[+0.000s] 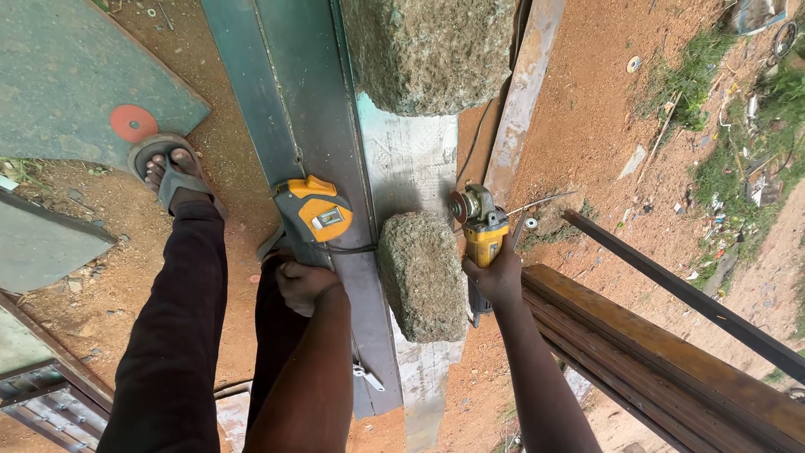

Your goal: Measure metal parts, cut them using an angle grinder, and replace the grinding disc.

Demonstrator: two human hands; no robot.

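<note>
My left hand (303, 283) is curled shut on the edge of the green steel channel (298, 109), just below the orange tape measure (317, 214) lying on it. My right hand (496, 275) grips the yellow angle grinder (480, 225), disc up, just beside the granite block (423, 275).

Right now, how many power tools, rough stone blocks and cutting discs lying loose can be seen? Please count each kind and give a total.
Power tools: 2 (grinder in the right hand; orange-grey tool before the left hand)
Stone blocks: 2 (large, small)
Loose red discs: 1
Total: 5
</note>
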